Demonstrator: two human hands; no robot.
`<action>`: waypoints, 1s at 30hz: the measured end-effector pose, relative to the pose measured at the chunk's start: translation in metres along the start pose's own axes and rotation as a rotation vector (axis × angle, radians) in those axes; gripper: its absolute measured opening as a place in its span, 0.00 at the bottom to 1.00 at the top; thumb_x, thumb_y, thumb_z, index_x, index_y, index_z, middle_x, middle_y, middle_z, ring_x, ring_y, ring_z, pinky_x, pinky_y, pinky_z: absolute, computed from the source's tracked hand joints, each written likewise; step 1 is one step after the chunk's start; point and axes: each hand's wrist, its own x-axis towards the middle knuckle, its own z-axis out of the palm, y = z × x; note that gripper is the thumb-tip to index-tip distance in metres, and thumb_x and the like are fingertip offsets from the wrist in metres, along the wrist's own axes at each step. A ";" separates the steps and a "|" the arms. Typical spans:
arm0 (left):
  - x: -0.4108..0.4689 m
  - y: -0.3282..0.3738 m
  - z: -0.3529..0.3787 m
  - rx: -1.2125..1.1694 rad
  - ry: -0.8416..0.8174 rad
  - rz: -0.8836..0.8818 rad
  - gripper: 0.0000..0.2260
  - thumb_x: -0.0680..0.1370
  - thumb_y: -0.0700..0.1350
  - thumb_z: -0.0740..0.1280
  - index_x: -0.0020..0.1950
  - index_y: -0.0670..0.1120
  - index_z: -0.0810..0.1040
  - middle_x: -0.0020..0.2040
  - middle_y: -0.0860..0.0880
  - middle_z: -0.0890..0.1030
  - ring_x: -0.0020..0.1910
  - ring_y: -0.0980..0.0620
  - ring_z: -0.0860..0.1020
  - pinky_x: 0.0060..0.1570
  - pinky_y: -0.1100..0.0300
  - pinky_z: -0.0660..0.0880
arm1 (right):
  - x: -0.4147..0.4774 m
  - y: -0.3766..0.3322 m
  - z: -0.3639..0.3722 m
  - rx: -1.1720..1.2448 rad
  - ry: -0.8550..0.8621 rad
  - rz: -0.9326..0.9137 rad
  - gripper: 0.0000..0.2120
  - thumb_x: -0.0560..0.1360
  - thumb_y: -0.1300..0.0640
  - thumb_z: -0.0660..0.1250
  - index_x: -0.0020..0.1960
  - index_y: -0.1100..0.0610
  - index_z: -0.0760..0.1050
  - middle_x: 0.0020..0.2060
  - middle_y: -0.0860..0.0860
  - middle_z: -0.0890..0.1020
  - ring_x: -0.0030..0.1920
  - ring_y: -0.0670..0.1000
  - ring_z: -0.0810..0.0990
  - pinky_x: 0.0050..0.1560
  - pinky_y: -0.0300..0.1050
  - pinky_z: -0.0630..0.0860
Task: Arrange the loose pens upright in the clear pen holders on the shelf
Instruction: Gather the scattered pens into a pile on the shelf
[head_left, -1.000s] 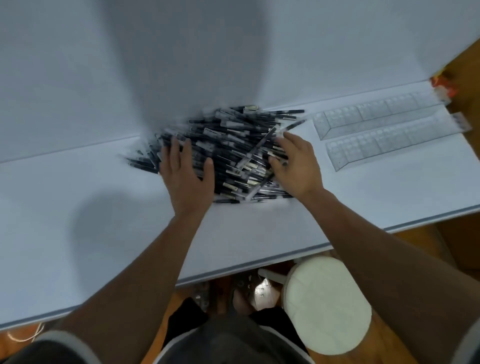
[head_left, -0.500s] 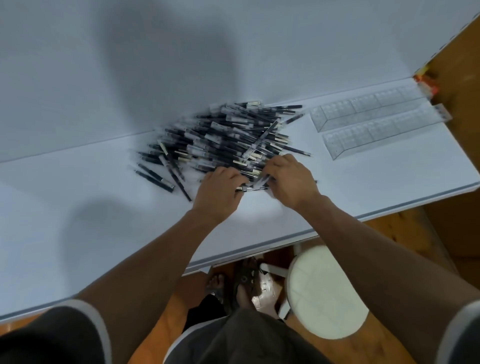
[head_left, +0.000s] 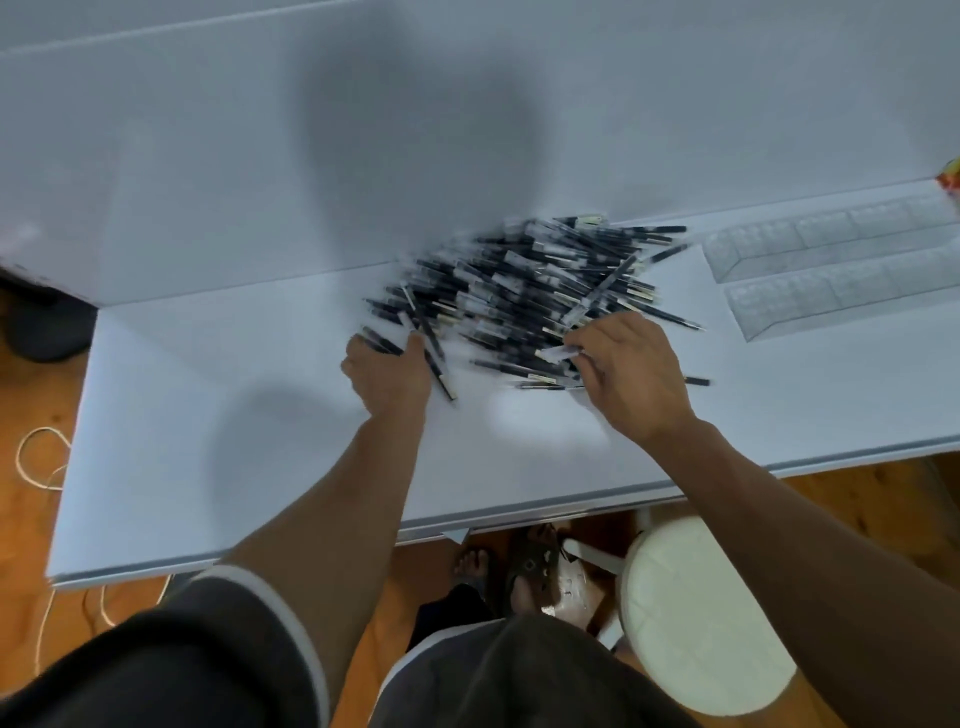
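Observation:
A big heap of dark loose pens (head_left: 524, 291) lies on the white shelf (head_left: 260, 426). My left hand (head_left: 387, 374) is at the heap's left edge, its fingers curled round a pen. At the heap's near right side, my right hand (head_left: 631, 371) pinches a pen with a clear cap between thumb and fingers. Two long clear pen holders (head_left: 831, 260) lie side by side to the right of the heap, with no pens in them.
A white back panel (head_left: 208, 182) rises behind the shelf. Below the shelf's front edge stands a round white stool (head_left: 696, 618) beside my feet on the wooden floor. A white cord (head_left: 36, 467) lies on the floor at left.
My left hand moved from the heap's near middle to its left edge and closed on a pen. The right hand shifted slightly and now pinches a pen. The camera view swung right.

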 end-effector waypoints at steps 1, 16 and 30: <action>0.002 0.001 0.002 -0.019 -0.014 -0.048 0.33 0.75 0.54 0.69 0.75 0.43 0.60 0.72 0.43 0.64 0.68 0.41 0.67 0.65 0.49 0.69 | 0.000 -0.005 0.000 0.005 0.012 -0.004 0.08 0.74 0.60 0.66 0.51 0.57 0.81 0.44 0.53 0.82 0.46 0.59 0.78 0.48 0.52 0.74; 0.013 0.010 -0.003 -0.111 -0.223 -0.065 0.04 0.76 0.43 0.69 0.50 0.47 0.79 0.35 0.52 0.77 0.32 0.54 0.75 0.32 0.63 0.72 | -0.001 -0.038 0.007 0.076 -0.081 0.066 0.09 0.74 0.62 0.70 0.54 0.58 0.81 0.47 0.53 0.83 0.49 0.57 0.79 0.52 0.52 0.75; -0.017 0.009 -0.026 -0.348 -0.508 0.026 0.06 0.75 0.39 0.72 0.50 0.43 0.79 0.40 0.47 0.82 0.36 0.53 0.78 0.42 0.62 0.80 | -0.021 -0.050 -0.027 0.226 0.094 0.339 0.08 0.76 0.60 0.69 0.55 0.58 0.81 0.50 0.54 0.82 0.52 0.57 0.77 0.50 0.40 0.68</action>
